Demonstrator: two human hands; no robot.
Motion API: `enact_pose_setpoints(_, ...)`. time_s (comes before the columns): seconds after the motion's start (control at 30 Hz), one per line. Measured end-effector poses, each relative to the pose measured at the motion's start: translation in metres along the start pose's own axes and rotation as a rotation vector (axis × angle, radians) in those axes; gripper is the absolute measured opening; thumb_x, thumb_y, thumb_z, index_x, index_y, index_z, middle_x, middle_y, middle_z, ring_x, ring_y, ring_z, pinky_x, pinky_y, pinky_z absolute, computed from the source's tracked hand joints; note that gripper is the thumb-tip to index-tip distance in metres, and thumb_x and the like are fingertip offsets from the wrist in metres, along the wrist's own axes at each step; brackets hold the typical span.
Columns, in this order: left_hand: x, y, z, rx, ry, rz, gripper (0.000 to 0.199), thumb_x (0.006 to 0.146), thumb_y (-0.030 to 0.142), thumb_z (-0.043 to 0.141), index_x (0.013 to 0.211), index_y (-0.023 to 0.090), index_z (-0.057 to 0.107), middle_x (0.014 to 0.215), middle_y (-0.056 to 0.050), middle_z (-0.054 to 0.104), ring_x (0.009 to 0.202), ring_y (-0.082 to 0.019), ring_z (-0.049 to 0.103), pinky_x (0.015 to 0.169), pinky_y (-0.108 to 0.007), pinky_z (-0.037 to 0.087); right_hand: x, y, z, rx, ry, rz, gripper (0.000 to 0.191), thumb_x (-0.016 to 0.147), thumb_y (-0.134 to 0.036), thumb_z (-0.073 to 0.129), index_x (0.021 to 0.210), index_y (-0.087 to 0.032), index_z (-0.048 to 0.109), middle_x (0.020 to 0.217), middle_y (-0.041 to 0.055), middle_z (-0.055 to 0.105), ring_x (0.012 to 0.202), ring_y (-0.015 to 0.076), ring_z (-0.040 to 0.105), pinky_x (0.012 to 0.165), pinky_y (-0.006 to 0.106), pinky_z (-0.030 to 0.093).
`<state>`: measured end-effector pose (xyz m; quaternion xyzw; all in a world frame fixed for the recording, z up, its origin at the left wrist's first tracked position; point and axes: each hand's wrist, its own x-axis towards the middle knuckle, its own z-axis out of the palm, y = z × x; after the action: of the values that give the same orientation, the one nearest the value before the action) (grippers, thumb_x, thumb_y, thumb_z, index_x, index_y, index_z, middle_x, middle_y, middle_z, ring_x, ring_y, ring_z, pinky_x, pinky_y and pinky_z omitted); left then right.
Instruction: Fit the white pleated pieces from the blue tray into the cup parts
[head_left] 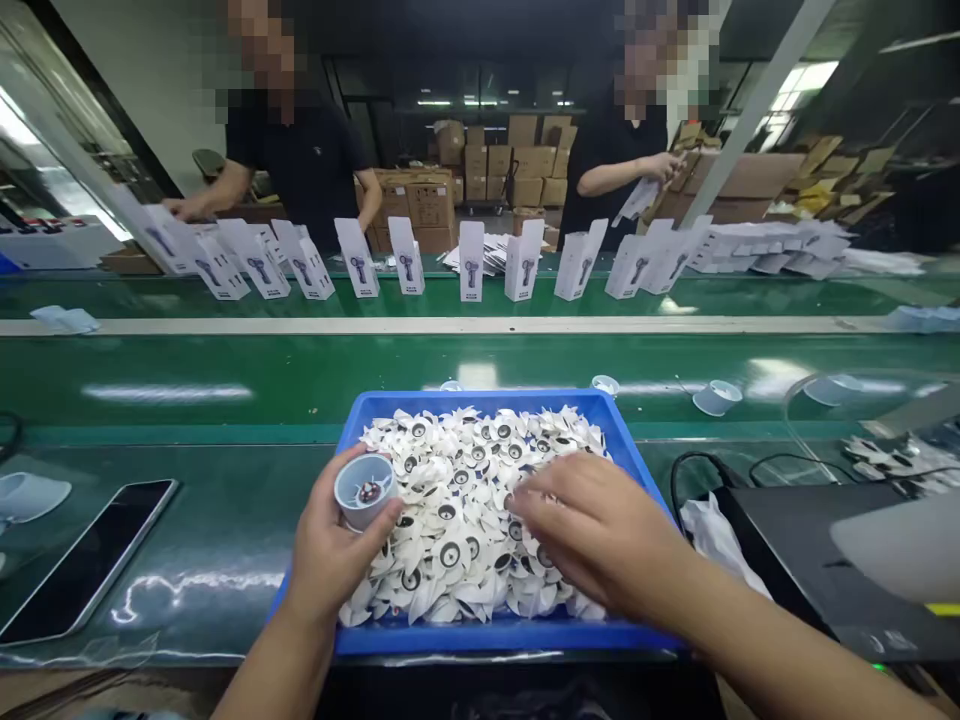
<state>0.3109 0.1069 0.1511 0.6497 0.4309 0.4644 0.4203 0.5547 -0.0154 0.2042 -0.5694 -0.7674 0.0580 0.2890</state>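
Work surface: glossy green conveyor bench (225, 400) in a warehouse stacked with brown cardboard cartons (525, 160). A blue plastic tray (480, 405) of white fan impellers (450, 520) sits at the near edge. Left hand (326, 550) has fingers clamped round a grey round fan housing (365, 490) above the tray's left side. Right hand (592, 525) rests on the impellers, fingers loosely together. White upright product boxes (471, 260) line the far side; a black phone (82, 560) lies to the left.

A grey round housing (365, 489) sits upright above a blue tray (495, 635) of white impellers (450, 520).
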Motion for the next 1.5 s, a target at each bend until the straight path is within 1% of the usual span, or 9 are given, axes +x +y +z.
enact_pose_setpoints(0.1,0.002,-0.007,-0.004,0.106,0.037,0.029,0.067,0.071,0.052,0.074,0.126,0.021,0.051,0.116,-0.011,0.065,0.101,-0.027,0.064,0.091,-0.041,0.050,0.067,0.005,0.040,-0.213,-0.294,-0.046,0.023,0.093,-0.007,0.057,0.113,-0.015,0.064,0.120,0.0076,0.060,0.115,0.0233,0.055,0.102,0.048,0.045)
enact_pose_setpoints(0.23,0.007,-0.015,-0.011,0.156,0.079,0.035,0.062,0.068,0.048,0.076,0.117,0.020,0.052,0.108,-0.008,0.064,0.094,-0.025,0.064,0.085,-0.040,0.051,0.123,0.010,0.080,-0.432,-0.566,0.085,0.008,0.092,-0.011,0.063,0.100,-0.010,0.065,0.108,0.0079,0.062,0.108,0.0217,0.058,0.098,0.044,0.049)
enact_pose_setpoints(0.43,0.003,-0.010,-0.006,0.004,-0.058,0.034,0.054,0.073,0.042,0.072,0.120,0.020,0.056,0.119,-0.011,0.063,0.106,-0.028,0.063,0.094,-0.042,0.049,0.121,0.009,0.096,-0.449,-0.538,0.386,0.016,0.094,-0.021,0.064,0.104,-0.008,0.063,0.113,0.0108,0.060,0.114,0.0249,0.055,0.101,0.048,0.046)
enact_pose_setpoints(0.63,-0.005,-0.004,-0.004,-0.011,0.021,0.038,0.053,0.073,0.035,0.069,0.121,0.021,0.051,0.109,-0.008,0.064,0.092,-0.022,0.065,0.085,-0.037,0.052,0.073,0.017,0.068,0.260,-0.327,0.511,0.024,0.096,-0.026,0.058,0.115,-0.011,0.057,0.121,0.0118,0.056,0.119,0.0262,0.052,0.109,0.054,0.038)
enact_pose_setpoints(0.8,-0.002,-0.001,-0.008,-0.020,-0.143,0.011,0.057,0.069,0.040,0.076,0.118,0.019,0.054,0.110,-0.010,0.067,0.093,-0.025,0.067,0.084,-0.038,0.056,0.008,0.006,0.047,1.138,-0.161,0.669,0.061,0.085,-0.066,0.062,0.119,-0.019,0.043,0.103,0.0079,0.059,0.101,0.0197,0.065,0.098,0.041,0.051)
enact_pose_setpoints(1.03,-0.017,0.017,0.001,0.258,-0.389,0.383,0.044,0.075,0.031,0.074,0.117,0.025,0.060,0.112,-0.007,0.070,0.104,-0.027,0.066,0.094,-0.044,0.053,-0.020,-0.015,0.045,1.603,-0.046,0.755,0.067,0.065,-0.058,0.087,0.100,-0.021,0.044,0.082,-0.0029,0.054,0.073,0.0076,0.058,0.078,0.027,0.057)
enact_pose_setpoints(1.23,-0.032,0.031,0.015,0.379,-0.471,0.575,0.044,0.076,0.022,0.071,0.117,0.022,0.056,0.109,-0.006,0.069,0.101,-0.024,0.066,0.093,-0.040,0.053,-0.018,-0.023,0.041,1.400,-0.041,0.651,0.058,0.072,-0.063,0.078,0.094,-0.020,0.047,0.076,-0.0012,0.051,0.068,0.0110,0.054,0.070,0.029,0.053)
enact_pose_setpoints(1.37,-0.038,0.034,0.024,0.441,-0.445,0.690,0.038,0.082,0.019,0.061,0.118,0.020,0.052,0.108,-0.009,0.069,0.101,-0.026,0.065,0.091,-0.042,0.052,-0.013,-0.032,0.038,0.941,0.078,0.441,0.020,0.076,-0.027,0.077,0.091,-0.021,0.065,0.087,0.0029,0.054,0.083,0.0158,0.051,0.078,0.030,0.043)
enact_pose_setpoints(1.5,-0.042,0.030,0.035,0.448,-0.358,0.789,0.031,0.087,0.017,0.052,0.118,0.018,0.049,0.105,-0.010,0.068,0.098,-0.024,0.066,0.090,-0.041,0.054,-0.008,-0.035,0.042,0.643,0.149,0.273,0.020,0.073,-0.008,0.076,0.086,-0.023,0.071,0.091,0.0023,0.051,0.087,0.0164,0.050,0.081,0.031,0.040)
